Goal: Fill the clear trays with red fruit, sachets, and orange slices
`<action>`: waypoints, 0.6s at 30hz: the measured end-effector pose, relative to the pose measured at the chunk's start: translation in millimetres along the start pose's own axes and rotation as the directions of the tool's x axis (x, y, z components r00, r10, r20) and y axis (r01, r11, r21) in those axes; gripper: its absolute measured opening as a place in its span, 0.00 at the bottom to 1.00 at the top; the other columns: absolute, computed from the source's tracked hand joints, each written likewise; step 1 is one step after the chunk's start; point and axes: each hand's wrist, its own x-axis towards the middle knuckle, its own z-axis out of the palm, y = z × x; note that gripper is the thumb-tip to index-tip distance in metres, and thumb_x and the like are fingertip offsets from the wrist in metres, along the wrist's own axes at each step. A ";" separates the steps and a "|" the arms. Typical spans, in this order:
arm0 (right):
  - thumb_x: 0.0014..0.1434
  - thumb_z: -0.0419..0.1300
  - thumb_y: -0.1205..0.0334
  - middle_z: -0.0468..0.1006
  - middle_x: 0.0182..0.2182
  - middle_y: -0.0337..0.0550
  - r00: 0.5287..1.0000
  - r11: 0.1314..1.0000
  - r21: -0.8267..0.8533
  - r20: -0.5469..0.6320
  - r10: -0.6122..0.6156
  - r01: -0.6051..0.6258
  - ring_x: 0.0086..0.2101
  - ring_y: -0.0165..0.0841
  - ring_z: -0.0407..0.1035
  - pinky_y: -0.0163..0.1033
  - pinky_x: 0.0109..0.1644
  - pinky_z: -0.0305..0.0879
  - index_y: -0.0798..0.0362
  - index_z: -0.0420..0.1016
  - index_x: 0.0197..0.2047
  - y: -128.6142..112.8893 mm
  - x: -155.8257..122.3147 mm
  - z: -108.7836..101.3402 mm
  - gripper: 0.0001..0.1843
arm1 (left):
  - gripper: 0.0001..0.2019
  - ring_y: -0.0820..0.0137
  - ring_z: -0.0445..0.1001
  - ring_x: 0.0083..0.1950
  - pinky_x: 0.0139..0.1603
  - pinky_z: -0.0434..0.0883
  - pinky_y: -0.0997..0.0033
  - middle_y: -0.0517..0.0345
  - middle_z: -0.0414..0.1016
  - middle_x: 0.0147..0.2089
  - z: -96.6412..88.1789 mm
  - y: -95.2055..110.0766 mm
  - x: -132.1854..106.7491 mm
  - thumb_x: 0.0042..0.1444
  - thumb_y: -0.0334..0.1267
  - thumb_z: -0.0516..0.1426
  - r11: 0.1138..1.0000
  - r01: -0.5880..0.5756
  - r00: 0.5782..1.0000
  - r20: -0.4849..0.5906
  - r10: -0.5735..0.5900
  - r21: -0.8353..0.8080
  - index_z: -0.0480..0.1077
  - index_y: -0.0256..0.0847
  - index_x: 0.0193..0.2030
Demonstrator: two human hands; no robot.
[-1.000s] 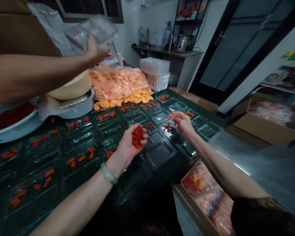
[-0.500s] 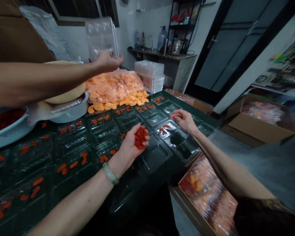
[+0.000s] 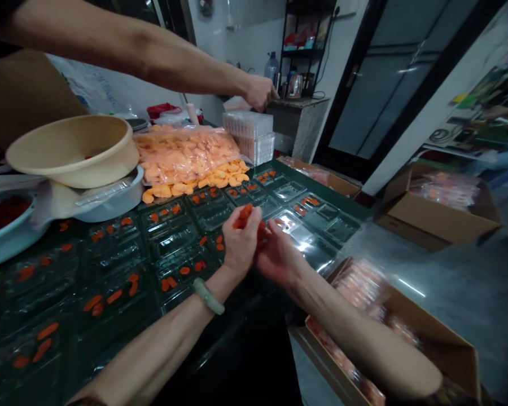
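The red-orange food pieces (image 3: 246, 217) sit bunched in the half-closed left hand (image 3: 239, 242), above the clear compartment trays (image 3: 182, 239); the right hand (image 3: 277, 260) curls in against them, though whether it grips any is hard to tell. A co-worker's arm (image 3: 152, 59) crosses overhead, its hand (image 3: 258, 92) above stacked clear trays (image 3: 248, 135), beyond a beige basin (image 3: 71, 152) and a bag of orange slices (image 3: 186, 155).

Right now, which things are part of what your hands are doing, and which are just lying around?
Part of it:
left hand
right hand
red-orange pieces
clear compartment trays

Just lying around:
bag of orange slices
beige bowl
stacked clear trays
cardboard box
kettle
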 end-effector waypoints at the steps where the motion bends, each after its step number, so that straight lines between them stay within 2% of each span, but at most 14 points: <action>1: 0.63 0.44 0.53 0.72 0.22 0.40 1.000 0.996 0.085 0.009 0.014 -0.015 0.28 0.35 0.70 0.42 0.36 0.68 0.51 0.66 0.31 3.0 0.9 5.8 0.17 | 0.04 0.77 0.67 0.24 0.28 0.66 0.79 0.64 0.68 0.24 0.2 -0.9 -1.1 0.48 0.34 0.61 0.995 -0.087 0.996 0.025 0.085 0.056 0.70 0.39 0.28; 4: 0.63 0.45 0.54 0.74 0.23 0.38 1.000 0.977 0.213 0.028 0.010 -0.016 0.29 0.35 0.71 0.40 0.35 0.67 0.51 0.68 0.31 4.1 10.1 14.1 0.16 | 0.04 0.77 0.69 0.28 0.34 0.66 0.81 0.62 0.71 0.27 -1.5 -0.8 -2.0 0.45 0.32 0.63 0.966 -0.220 0.975 0.066 0.213 0.136 0.73 0.39 0.30; 7: 0.63 0.46 0.55 0.73 0.20 0.37 0.998 0.969 0.242 -0.040 0.054 -0.043 0.26 0.33 0.69 0.37 0.32 0.66 0.51 0.66 0.28 4.3 20.3 15.1 0.16 | 0.04 0.78 0.67 0.26 0.31 0.65 0.82 0.63 0.70 0.25 -1.1 0.2 4.6 0.45 0.31 0.63 0.974 -0.199 0.980 -0.007 0.201 0.105 0.72 0.39 0.28; 10: 0.63 0.43 0.56 0.72 0.19 0.37 0.988 0.967 0.252 -0.137 0.066 -0.030 0.24 0.33 0.69 0.36 0.30 0.65 0.50 0.64 0.26 6.5 26.4 18.3 0.17 | 0.06 0.80 0.63 0.21 0.25 0.63 0.83 0.66 0.66 0.22 4.9 0.8 17.2 0.47 0.33 0.62 0.995 -0.097 0.990 -0.108 0.095 -0.010 0.68 0.39 0.25; 13: 0.63 0.40 0.57 0.73 0.20 0.38 0.985 0.964 0.264 -0.170 0.029 0.017 0.27 0.34 0.70 0.39 0.32 0.67 0.49 0.63 0.26 7.6 28.7 24.8 0.18 | 0.08 0.81 0.59 0.17 0.18 0.59 0.81 0.67 0.63 0.20 12.2 4.6 28.7 0.51 0.35 0.59 0.958 0.126 0.985 -0.086 -0.152 -0.256 0.63 0.39 0.26; 14: 0.62 0.39 0.58 0.72 0.20 0.39 0.984 0.975 0.222 -0.179 0.012 0.029 0.28 0.34 0.70 0.39 0.33 0.67 0.49 0.62 0.25 7.6 29.0 26.1 0.18 | 0.08 0.81 0.58 0.15 0.17 0.57 0.80 0.67 0.62 0.20 13.6 7.0 31.4 0.53 0.35 0.57 0.914 0.215 0.969 -0.045 -0.244 -0.343 0.61 0.39 0.26; 16: 0.60 0.40 0.60 0.71 0.19 0.40 0.980 0.996 -0.042 -0.180 -0.081 0.074 0.27 0.34 0.69 0.39 0.32 0.66 0.50 0.61 0.24 6.3 28.9 25.3 0.16 | 0.08 0.81 0.56 0.15 0.15 0.55 0.80 0.66 0.61 0.20 13.2 13.3 35.3 0.57 0.35 0.53 0.813 0.355 0.926 0.055 -0.373 -0.462 0.60 0.39 0.28; 18: 0.56 0.46 0.61 0.70 0.19 0.39 0.970 0.915 -0.378 -0.135 -0.201 0.137 0.23 0.32 0.66 0.37 0.26 0.63 0.50 0.61 0.23 1.3 28.3 17.9 0.11 | 0.09 0.81 0.56 0.15 0.15 0.55 0.81 0.65 0.59 0.21 8.2 20.5 38.3 0.60 0.36 0.49 0.737 0.428 0.897 0.145 -0.418 -0.523 0.59 0.39 0.28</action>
